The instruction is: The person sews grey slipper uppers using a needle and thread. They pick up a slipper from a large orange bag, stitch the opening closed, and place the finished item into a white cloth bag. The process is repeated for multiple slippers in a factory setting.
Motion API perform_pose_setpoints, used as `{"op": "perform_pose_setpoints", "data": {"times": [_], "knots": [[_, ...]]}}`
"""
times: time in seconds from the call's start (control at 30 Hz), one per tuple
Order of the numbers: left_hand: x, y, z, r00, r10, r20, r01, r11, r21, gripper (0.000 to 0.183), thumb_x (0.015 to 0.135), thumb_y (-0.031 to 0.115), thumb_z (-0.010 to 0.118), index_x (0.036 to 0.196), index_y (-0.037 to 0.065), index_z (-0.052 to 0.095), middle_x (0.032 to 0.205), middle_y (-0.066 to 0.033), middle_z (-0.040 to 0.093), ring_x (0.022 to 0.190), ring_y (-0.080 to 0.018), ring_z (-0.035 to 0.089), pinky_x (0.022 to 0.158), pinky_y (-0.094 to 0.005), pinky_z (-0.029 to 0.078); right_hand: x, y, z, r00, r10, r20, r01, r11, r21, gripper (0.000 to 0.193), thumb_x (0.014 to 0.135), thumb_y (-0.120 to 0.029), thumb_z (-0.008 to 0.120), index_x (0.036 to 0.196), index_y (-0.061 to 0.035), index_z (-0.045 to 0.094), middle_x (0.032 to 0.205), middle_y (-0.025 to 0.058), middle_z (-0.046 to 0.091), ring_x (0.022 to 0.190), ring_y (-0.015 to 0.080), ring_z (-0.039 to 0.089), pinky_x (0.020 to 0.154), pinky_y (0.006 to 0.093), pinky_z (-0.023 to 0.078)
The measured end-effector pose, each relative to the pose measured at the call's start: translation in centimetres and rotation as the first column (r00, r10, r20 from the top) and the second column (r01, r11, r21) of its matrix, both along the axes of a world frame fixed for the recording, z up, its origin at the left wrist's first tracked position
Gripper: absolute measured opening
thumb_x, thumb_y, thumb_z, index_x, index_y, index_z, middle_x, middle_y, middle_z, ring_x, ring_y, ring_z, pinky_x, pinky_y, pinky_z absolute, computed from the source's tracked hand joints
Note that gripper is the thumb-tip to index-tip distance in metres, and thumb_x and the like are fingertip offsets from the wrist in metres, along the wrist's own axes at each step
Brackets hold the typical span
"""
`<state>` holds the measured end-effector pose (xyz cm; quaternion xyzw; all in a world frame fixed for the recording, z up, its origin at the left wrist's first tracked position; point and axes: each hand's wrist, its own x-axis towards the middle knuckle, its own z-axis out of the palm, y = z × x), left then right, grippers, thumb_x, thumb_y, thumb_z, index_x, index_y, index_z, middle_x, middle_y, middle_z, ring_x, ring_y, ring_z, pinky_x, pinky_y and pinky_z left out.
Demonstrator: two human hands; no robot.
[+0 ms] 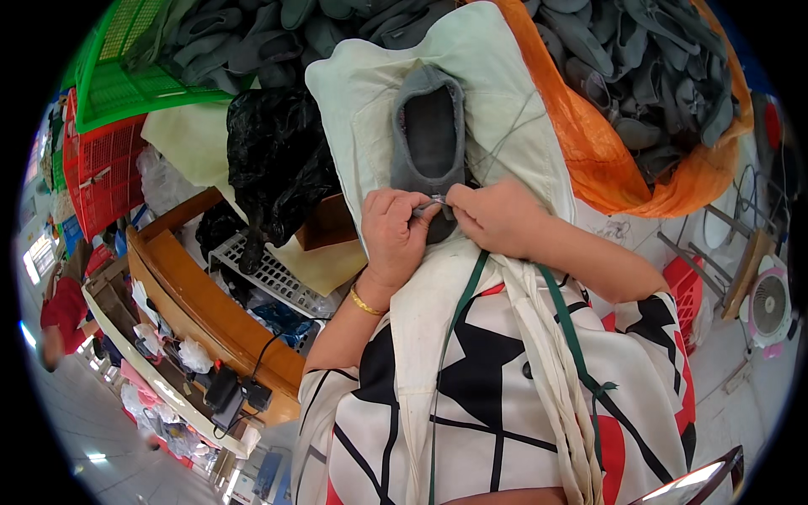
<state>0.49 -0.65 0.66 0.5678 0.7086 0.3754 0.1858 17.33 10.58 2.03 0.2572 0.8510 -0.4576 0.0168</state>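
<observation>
A grey cloth slip-on shoe (404, 168) lies on the pale cloth (353, 93) over my lap, its opening facing up and its toe toward me. My left hand (390, 231) is closed at the toe end, thumb and forefinger pinching the grey material. Right beside it, my right hand (497, 217) is closed too, its fingertips meeting the left ones at a small pale, shiny bit on the shoe. What the right fingers pinch is too small to make out. Fine grey thread (509, 130) loops over the cloth above my right hand. My fingers partly hide the toe.
Many grey shoes (244, 50) are heaped at the far side, and more fill an orange sack (581, 143) at far right. A green basket (151, 88), red crate (105, 160) and black plastic bag (278, 151) are left. A wooden frame (210, 311) and a fan (768, 303) stand nearby.
</observation>
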Motion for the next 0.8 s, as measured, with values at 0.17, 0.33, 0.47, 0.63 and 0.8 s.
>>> {"op": "perform_pose_setpoints", "data": {"times": [0.17, 0.33, 0.47, 0.63, 0.8], "knots": [[0.1, -0.3, -0.5, 0.999, 0.034, 0.017, -0.034, 0.999, 0.001, 0.017, 0.073, 0.008, 0.080, 0.083, 0.008, 0.067, 0.080, -0.0053, 0.061, 0.077, -0.0272, 0.054, 0.068, -0.0379, 0.043, -0.8, -1.0, -0.6, 1.000, 0.005, 0.026, -0.005, 1.000, 0.018, 0.016, 0.089, -0.015, 0.055, 0.098, -0.0023, 0.049, 0.063, 0.0177, 0.062, 0.061, 0.0399, 0.063, 0.058, 0.0515, 0.048], [0.0, -0.4, -0.4, 1.000, 0.009, 0.014, -0.010, 1.000, 0.013, 0.018, 0.072, 0.005, 0.078, 0.086, 0.008, 0.067, 0.080, -0.0054, 0.060, 0.077, -0.0277, 0.054, 0.070, -0.0388, 0.042, -1.2, -0.9, -1.0, 0.979, -0.193, -0.060, 0.178, 0.963, -0.204, 0.015, 0.094, -0.014, 0.056, 0.101, -0.0025, 0.049, 0.072, 0.0186, 0.063, 0.070, 0.0380, 0.063, 0.062, 0.0453, 0.047], [0.1, -0.8, -0.6, 1.000, -0.026, 0.012, 0.026, 0.999, 0.042, 0.017, 0.076, 0.003, 0.078, 0.091, 0.005, 0.070, 0.085, -0.0076, 0.062, 0.079, -0.0244, 0.056, 0.065, -0.0326, 0.045, -1.9, 0.0, -0.8, 0.950, -0.305, -0.061, 0.256, 0.877, -0.407, 0.018, 0.096, -0.015, 0.058, 0.105, -0.0017, 0.049, 0.075, 0.0167, 0.062, 0.070, 0.0316, 0.062, 0.064, 0.0390, 0.046], [0.1, -0.8, -0.6, 1.000, -0.023, -0.003, 0.023, 0.996, 0.081, 0.017, 0.076, 0.003, 0.078, 0.091, 0.005, 0.069, 0.086, -0.0073, 0.062, 0.078, -0.0243, 0.056, 0.064, -0.0325, 0.044, -1.3, 0.7, 0.2, 0.977, -0.215, 0.007, 0.196, 0.875, -0.443, 0.020, 0.095, -0.016, 0.060, 0.105, -0.0020, 0.050, 0.072, 0.0133, 0.062, 0.065, 0.0241, 0.060, 0.061, 0.0362, 0.045], [0.2, -0.7, -0.8, 1.000, 0.002, 0.008, -0.003, 0.995, 0.098, 0.018, 0.077, 0.003, 0.079, 0.092, 0.005, 0.070, 0.086, -0.0072, 0.062, 0.078, -0.0234, 0.056, 0.064, -0.0316, 0.044, -0.9, 0.7, 0.1, 0.983, -0.178, 0.039, 0.176, 0.872, -0.457, 0.022, 0.095, -0.016, 0.060, 0.106, -0.0023, 0.048, 0.065, 0.0097, 0.060, 0.061, 0.0200, 0.059, 0.058, 0.0335, 0.044]]}}
